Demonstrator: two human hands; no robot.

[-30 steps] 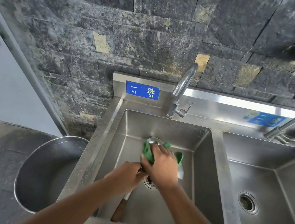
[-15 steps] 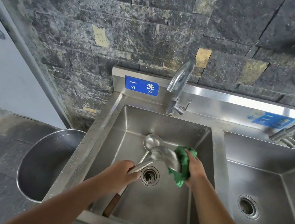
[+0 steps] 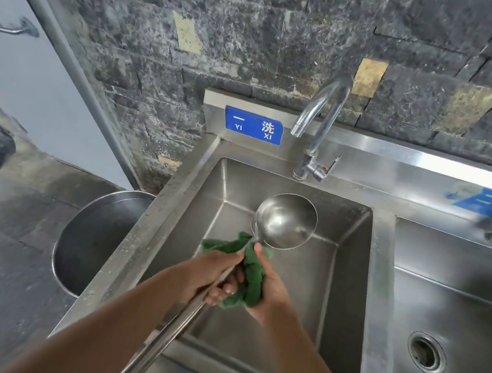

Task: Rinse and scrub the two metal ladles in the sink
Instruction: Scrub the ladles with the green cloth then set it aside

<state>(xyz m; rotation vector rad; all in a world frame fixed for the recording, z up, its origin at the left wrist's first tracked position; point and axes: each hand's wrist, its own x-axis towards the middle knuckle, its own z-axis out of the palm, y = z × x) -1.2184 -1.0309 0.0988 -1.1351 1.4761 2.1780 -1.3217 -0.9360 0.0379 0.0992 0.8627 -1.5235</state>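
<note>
While the left hand (image 3: 210, 274) curls firmly round the long metal shaft of the ladle (image 3: 286, 221), the right hand (image 3: 271, 293) grips a green cloth (image 3: 251, 276) bunched round the same shaft. Its thumb presses on the cloth just below the bowl. The ladle is held over the left basin of the sink (image 3: 141, 235). Its bowl faces up over the far half, nearer than the faucet (image 3: 319, 124) and below its spout, apart from it. The shaft slants toward the near left, crosses the basin's near rim and runs off the bottom edge.

The bowl stands apart from every wall of the basin. Bare steel floor shows to the right of the hands as far as the divider (image 3: 376, 293). A sliver of a second metal edge (image 3: 253, 222) shows behind the bowl's left side; what it belongs to cannot be told.

Right of the divider lies the right basin (image 3: 453, 317) with its drain (image 3: 426, 354). A large metal tub (image 3: 94, 239) sits on the floor just beside the sink's left rim. A blue sign (image 3: 253, 125) is fixed to the backsplash, left of the faucet.
</note>
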